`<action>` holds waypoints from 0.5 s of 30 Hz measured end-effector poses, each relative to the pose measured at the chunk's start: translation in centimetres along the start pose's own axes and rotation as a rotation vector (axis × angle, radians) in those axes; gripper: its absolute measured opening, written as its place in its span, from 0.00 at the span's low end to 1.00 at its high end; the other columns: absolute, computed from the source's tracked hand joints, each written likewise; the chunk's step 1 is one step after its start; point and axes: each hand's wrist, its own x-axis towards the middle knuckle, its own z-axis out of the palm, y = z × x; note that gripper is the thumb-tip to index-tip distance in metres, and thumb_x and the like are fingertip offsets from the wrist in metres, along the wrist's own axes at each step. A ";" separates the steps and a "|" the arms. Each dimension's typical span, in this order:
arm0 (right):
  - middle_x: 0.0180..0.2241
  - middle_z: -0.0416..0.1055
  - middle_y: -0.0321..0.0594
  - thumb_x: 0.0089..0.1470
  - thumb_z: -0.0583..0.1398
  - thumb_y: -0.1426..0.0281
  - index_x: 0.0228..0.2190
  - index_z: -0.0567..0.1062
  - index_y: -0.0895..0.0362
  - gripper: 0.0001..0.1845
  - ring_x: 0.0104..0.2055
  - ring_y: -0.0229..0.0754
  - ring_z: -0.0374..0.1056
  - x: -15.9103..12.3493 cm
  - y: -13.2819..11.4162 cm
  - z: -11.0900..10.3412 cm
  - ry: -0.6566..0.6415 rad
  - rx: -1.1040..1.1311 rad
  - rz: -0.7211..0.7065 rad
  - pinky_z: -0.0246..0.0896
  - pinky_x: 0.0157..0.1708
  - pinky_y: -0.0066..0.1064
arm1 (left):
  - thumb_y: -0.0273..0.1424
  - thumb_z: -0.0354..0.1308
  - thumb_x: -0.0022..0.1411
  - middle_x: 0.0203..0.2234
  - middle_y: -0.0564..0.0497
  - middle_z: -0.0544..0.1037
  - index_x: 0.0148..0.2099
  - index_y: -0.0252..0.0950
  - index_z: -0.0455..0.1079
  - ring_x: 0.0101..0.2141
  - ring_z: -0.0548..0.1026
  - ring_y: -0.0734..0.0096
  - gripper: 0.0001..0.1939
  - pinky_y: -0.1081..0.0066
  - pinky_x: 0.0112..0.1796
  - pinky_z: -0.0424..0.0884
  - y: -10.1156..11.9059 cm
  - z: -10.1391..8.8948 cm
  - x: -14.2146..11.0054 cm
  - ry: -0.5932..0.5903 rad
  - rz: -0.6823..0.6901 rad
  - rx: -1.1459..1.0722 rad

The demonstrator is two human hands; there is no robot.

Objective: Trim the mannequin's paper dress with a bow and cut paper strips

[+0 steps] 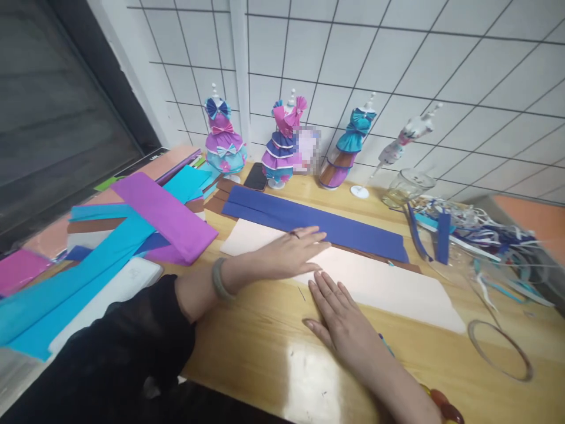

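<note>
A long pale pink strip, which looks like crepe paper [392,288], lies flat across the wooden table [247,347]. My left hand [293,253] rests over its middle with the fingers stretched to the right. My right hand [339,309] lies palm down at the strip's near edge, fingers extended and thumb apart. Both hands are flat and hold nothing visible; their fingertips come close together. Behind the pale strip lies a dark blue strip [318,222], over a brown one [216,200] that shows at its ends.
Turquoise [106,259] and purple strips [163,215] pile up at the left beside a white box-like object [110,300]. Several small dress forms [225,135] stand along the tiled wall, near a phone [255,176] and a glass bowl [408,187]. Paper scraps [485,232] heap at the right.
</note>
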 end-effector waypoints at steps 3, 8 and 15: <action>0.61 0.49 0.54 0.58 0.50 0.57 0.61 0.51 0.63 0.35 0.64 0.52 0.40 0.1 -0.1 -0.3 -0.033 0.001 0.013 0.48 0.58 0.52 | 0.40 0.36 0.67 0.63 0.44 0.48 0.64 0.36 0.46 0.63 0.42 0.61 0.26 0.58 0.59 0.44 0.8 3.5 0.2 -0.047 -0.050 0.017; 0.62 0.46 0.53 0.59 0.49 0.56 0.60 0.51 0.64 0.35 0.65 0.50 0.37 0.6 0.2 -1.5 -0.144 0.039 0.019 0.45 0.60 0.49 | 0.42 0.33 0.67 0.64 0.45 0.47 0.64 0.41 0.46 0.63 0.43 0.60 0.26 0.54 0.59 0.38 0.1 5.0 -0.7 -0.083 -0.097 0.094; 0.63 0.45 0.49 0.60 0.46 0.56 0.61 0.50 0.61 0.34 0.65 0.46 0.36 -1.7 3.0 -3.8 -0.241 0.070 0.136 0.43 0.61 0.46 | 0.43 0.34 0.66 0.63 0.45 0.48 0.64 0.44 0.47 0.63 0.45 0.56 0.27 0.52 0.58 0.40 -0.3 5.1 -0.3 -0.081 -0.075 0.128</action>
